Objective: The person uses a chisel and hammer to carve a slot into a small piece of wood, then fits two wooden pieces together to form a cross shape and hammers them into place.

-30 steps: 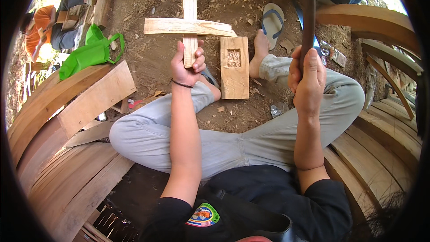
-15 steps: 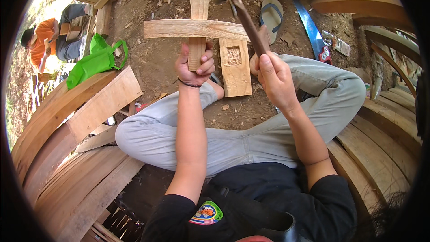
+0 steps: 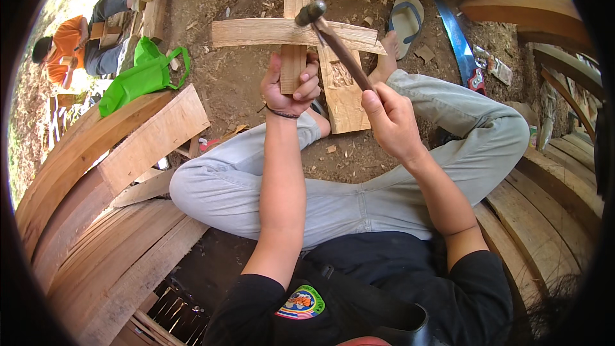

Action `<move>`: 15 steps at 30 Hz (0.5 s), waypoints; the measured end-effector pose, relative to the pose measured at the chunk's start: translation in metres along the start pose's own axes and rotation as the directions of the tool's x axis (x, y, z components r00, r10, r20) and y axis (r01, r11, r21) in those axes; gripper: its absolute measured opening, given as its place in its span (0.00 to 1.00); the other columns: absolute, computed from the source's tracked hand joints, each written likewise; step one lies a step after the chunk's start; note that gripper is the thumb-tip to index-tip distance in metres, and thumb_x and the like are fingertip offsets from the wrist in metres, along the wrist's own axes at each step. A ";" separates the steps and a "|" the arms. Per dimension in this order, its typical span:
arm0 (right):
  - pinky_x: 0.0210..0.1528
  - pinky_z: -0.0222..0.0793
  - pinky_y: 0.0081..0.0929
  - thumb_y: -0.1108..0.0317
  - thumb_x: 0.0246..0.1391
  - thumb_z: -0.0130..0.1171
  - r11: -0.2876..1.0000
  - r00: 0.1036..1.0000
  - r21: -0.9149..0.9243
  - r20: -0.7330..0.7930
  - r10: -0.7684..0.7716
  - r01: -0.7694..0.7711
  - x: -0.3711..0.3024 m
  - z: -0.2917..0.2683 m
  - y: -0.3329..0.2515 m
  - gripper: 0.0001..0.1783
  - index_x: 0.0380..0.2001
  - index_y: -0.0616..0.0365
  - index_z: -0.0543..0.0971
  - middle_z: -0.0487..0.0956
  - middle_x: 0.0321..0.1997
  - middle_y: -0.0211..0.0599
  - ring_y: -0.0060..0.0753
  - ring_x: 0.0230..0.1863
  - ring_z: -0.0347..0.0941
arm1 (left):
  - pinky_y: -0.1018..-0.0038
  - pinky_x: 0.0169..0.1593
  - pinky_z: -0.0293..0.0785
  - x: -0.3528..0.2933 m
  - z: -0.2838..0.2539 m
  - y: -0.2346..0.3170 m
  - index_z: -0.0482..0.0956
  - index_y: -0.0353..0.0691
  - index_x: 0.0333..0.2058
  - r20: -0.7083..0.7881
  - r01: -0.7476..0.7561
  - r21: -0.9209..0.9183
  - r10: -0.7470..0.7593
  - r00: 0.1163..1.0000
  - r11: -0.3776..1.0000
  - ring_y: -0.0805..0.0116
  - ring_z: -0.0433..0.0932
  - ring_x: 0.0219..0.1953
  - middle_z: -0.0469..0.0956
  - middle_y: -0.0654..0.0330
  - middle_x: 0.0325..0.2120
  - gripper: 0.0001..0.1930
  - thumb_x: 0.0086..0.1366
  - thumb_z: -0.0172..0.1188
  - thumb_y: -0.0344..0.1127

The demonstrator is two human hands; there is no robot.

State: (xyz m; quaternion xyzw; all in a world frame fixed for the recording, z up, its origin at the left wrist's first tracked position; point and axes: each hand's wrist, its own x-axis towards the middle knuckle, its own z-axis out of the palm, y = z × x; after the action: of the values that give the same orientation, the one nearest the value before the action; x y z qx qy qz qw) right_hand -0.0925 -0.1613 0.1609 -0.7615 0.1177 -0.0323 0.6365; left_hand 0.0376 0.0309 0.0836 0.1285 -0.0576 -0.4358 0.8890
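Two lengths of pale timber make a wooden cross point(image 3: 246, 32), one piece lying across the other. My left hand point(image 3: 291, 86) grips the lower end of its upright piece from below, fingers curled round the sides. In my right hand point(image 3: 394, 118) is a hammer point(image 3: 346, 57), held by its brown wooden handle. The dark hammer head is over the crosspiece, close to where the two pieces meet; whether it touches, I cannot tell. Below the crosspiece a wooden block point(image 3: 346, 106) with a carved-out recess lies between my feet, partly behind the hammer.
A flip-flop point(image 3: 405, 22) and a blue handsaw point(image 3: 458, 41) lie on the chip-strewn ground ahead. To the left are a green bag point(image 3: 141, 77) and stacked planks point(image 3: 115, 250). Curved timbers point(image 3: 525, 9) stand at the right. A person in orange point(image 3: 67, 48) sits far left.
The hammer head has swung down and left, from above the crosspiece's right part to near the joint. My view has shifted slightly, so the surroundings sit further right.
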 end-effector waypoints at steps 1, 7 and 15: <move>0.19 0.57 0.28 0.58 0.59 0.59 0.999 0.998 -0.030 -0.049 -0.045 0.043 0.000 0.002 0.000 0.20 0.24 0.63 0.70 0.65 0.12 0.33 0.22 0.16 0.59 | 0.82 0.20 0.54 0.002 0.001 -0.001 0.66 0.27 0.51 -0.025 0.004 0.012 -0.004 1.000 1.000 0.80 0.60 0.15 0.67 0.61 0.27 0.37 0.64 0.52 0.62; 0.17 0.56 0.22 0.58 0.45 0.73 0.994 0.935 -0.083 -0.343 -0.090 0.065 0.022 0.005 -0.015 0.23 0.29 0.60 0.70 0.64 0.12 0.27 0.17 0.14 0.58 | 0.84 0.20 0.56 0.011 0.011 -0.018 0.67 0.27 0.52 -0.032 0.075 0.215 -0.070 0.997 0.974 0.79 0.61 0.16 0.68 0.60 0.28 0.36 0.64 0.56 0.59; 0.17 0.53 0.18 0.61 0.44 0.74 0.996 0.893 0.055 -0.448 -0.040 0.072 0.029 -0.003 -0.009 0.24 0.32 0.61 0.69 0.65 0.14 0.23 0.12 0.16 0.58 | 0.86 0.21 0.61 0.024 0.037 -0.041 0.66 0.30 0.54 -0.026 0.135 0.310 -0.133 0.991 0.941 0.78 0.62 0.23 0.68 0.57 0.31 0.34 0.64 0.58 0.55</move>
State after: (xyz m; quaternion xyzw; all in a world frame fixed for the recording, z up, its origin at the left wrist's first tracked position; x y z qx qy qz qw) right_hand -0.0638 -0.1689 0.1673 -0.7142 0.2372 -0.2285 0.6176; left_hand 0.0131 -0.0184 0.1073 0.2715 -0.1145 -0.4804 0.8261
